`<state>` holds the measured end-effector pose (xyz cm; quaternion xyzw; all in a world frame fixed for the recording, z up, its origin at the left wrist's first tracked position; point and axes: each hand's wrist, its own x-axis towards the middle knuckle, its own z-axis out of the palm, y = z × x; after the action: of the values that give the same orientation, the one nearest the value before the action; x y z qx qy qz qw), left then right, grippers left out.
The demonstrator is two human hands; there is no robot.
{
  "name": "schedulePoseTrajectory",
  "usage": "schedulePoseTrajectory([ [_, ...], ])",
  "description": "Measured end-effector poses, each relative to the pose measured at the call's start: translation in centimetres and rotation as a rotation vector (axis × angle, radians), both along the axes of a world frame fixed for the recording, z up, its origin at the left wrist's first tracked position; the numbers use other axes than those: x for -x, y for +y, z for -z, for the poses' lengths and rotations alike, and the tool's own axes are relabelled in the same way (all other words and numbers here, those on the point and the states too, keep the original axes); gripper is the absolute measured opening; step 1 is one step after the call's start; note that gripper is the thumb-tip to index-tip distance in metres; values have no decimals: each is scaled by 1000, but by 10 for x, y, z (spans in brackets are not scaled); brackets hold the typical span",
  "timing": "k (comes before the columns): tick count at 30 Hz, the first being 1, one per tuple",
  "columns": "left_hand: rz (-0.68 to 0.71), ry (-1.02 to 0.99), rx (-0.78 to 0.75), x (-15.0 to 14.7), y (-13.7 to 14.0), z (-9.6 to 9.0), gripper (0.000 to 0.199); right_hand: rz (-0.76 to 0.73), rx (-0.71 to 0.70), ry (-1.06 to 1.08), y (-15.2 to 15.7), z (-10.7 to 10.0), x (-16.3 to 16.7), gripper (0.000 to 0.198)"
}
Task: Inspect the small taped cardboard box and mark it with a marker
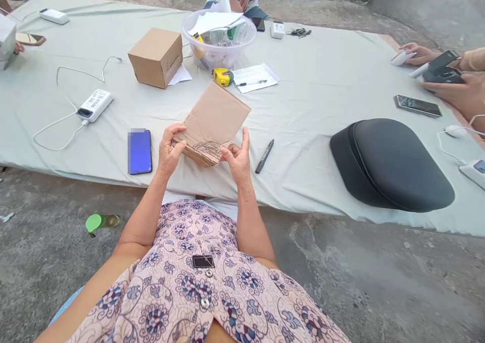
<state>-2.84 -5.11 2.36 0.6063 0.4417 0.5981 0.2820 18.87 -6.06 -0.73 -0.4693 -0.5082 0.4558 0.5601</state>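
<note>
A brown cardboard box (217, 113) is tilted between my two hands above the near edge of the table. Dark scribbled lines run across its near corner. My left hand (172, 148) grips its left edge, thumb on top. On the other side, my right hand (238, 158) pinches the near right corner between thumb and fingers. To the right of the box lies a black marker pen (264, 156), apart from my hand. Left of my left hand, a phone (140, 151) with a blue screen rests on the cloth.
Beyond are another cardboard box (153, 55), a plastic basin (217, 55) of odds and ends, a yellow tape measure (223, 77) and a paper with a pen (255, 78). A white power bank (94, 104) stands left, a black case (394, 163) right. Other people's hands (454, 88) hold devices.
</note>
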Motion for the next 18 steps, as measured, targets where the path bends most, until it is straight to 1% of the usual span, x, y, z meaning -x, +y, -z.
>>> schedulePoseTrajectory([
  [3,-15,34,-8,-3,-2,-2,26,37,23,-13,3,3,2,115],
  [6,-51,35,40,-10,-2,1,33,55,6,-83,3,3,2,103],
  [9,-113,-18,142,-18,0,4,44,77,-107,-151,1,-4,0,94],
  [11,-153,-51,176,-22,0,2,49,84,-192,-228,-1,-13,-2,84],
  [14,-184,-57,147,-24,-5,-11,53,89,-269,-331,-10,-31,-5,68],
  [16,-160,-31,109,-23,-11,-24,55,105,-313,-346,-17,-46,-8,60],
  [18,-104,10,65,-20,-18,-38,57,128,-337,-362,-25,-61,-10,57],
])
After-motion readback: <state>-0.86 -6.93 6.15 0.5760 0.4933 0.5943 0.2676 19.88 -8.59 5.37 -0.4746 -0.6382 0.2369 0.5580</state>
